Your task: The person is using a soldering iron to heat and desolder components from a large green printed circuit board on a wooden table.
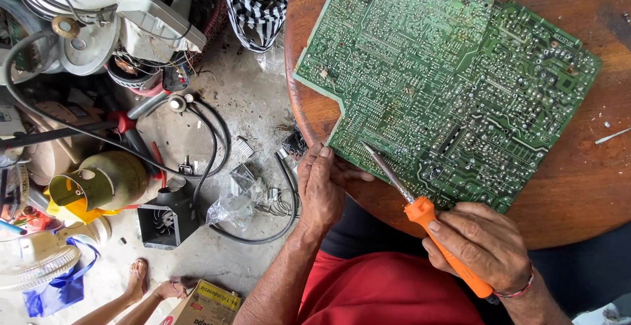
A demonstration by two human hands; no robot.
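Observation:
A large green circuit board [453,82] lies solder side up on a round wooden table [578,187]. My right hand [483,246] grips the orange handle of a soldering iron [420,210], whose metal tip rests on the board's near edge. My left hand [322,190] holds nothing, its fingers apart, and presses on the table's rim beside the board's lower left corner.
The concrete floor at left is littered with black cables [210,147], a green gas cylinder [105,180], a small black fan housing [164,220], white fan parts [98,23] and plastic scraps. Another person's feet [154,285] and a cardboard box [207,305] are at the bottom left.

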